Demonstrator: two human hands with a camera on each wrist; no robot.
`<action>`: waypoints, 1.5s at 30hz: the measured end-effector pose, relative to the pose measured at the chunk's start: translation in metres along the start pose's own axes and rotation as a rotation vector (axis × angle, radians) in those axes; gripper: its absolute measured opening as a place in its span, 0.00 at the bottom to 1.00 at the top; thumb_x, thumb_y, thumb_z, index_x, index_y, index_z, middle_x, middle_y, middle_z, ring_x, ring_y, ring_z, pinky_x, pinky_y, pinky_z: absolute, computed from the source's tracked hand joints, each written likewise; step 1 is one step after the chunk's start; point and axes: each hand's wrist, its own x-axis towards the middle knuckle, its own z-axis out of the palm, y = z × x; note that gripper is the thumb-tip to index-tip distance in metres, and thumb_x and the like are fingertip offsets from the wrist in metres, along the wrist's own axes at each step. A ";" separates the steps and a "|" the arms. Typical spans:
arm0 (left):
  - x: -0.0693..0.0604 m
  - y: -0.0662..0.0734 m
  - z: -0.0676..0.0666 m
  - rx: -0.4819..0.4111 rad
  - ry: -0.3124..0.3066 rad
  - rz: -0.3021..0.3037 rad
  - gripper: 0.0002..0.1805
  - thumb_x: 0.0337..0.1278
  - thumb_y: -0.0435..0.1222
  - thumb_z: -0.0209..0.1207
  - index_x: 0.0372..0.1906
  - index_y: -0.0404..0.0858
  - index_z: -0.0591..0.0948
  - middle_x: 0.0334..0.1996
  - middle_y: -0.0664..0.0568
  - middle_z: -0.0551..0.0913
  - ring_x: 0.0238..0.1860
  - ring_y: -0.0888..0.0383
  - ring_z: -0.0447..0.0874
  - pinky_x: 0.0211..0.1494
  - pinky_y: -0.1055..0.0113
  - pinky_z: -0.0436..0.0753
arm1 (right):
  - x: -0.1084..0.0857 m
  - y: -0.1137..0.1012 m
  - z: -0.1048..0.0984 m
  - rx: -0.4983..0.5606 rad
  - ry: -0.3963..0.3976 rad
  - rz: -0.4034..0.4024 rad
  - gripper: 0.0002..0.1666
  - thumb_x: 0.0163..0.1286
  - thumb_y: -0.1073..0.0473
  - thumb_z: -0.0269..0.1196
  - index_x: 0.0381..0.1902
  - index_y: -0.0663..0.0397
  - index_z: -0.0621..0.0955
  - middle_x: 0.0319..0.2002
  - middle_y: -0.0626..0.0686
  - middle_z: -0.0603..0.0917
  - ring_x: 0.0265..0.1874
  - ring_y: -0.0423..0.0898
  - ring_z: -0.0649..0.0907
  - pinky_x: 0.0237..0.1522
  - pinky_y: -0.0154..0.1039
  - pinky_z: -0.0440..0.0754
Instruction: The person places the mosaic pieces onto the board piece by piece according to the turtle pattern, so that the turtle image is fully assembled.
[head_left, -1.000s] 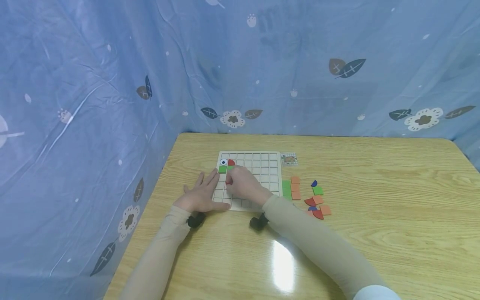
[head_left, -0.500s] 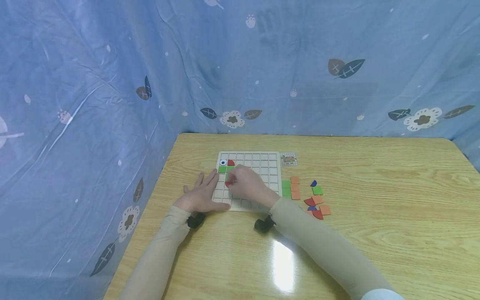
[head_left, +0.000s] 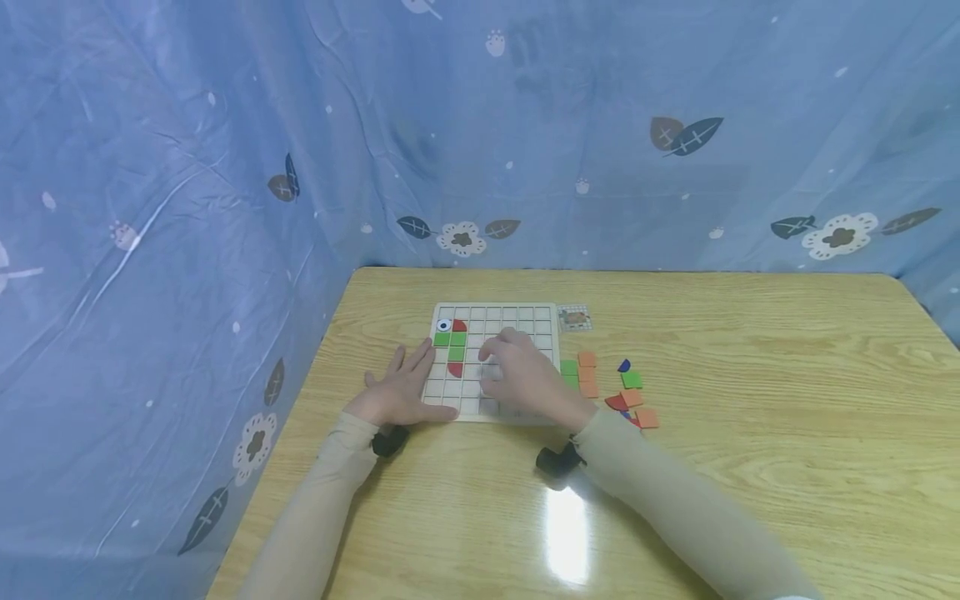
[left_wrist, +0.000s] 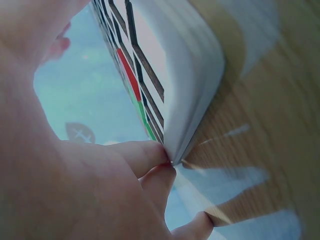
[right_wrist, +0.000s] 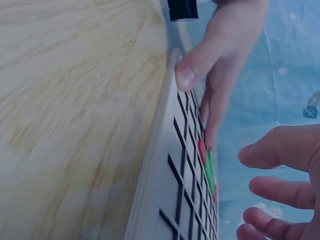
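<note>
A white grid board (head_left: 534,367) lies on the table. At its left side, my left hand (head_left: 401,396) is spread, fingertips against the left edge and thumb over the near-left corner. In the right wrist view that thumb presses on the board's corner. Over the middle of the board hovers my right hand (head_left: 522,379), with relaxed fingers and nothing between them. In the left columns sit a round eye tile (head_left: 444,326), a red quarter-circle tile (head_left: 459,326), several green square tiles (head_left: 457,339) and a lower red quarter-circle tile (head_left: 455,369).
A small picture card (head_left: 575,317) lies by the board's far-right corner. Along the right edge are green and orange squares (head_left: 587,375). Further right lie a loose green square (head_left: 632,380), a blue piece (head_left: 624,366), red pieces (head_left: 617,402) and more orange squares (head_left: 647,418).
My right hand has let go of the lower red quarter-circle tile and moved right, its fingers opening. The tile and the green squares above it now show. The left hand stays in place.
</note>
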 end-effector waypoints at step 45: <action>0.001 -0.002 0.001 -0.011 0.004 -0.002 0.68 0.51 0.72 0.63 0.86 0.44 0.44 0.87 0.53 0.37 0.85 0.35 0.30 0.67 0.13 0.43 | -0.045 0.129 -0.060 -0.075 -0.002 -0.103 0.21 0.63 0.73 0.65 0.54 0.59 0.86 0.53 0.60 0.83 0.48 0.54 0.81 0.49 0.52 0.83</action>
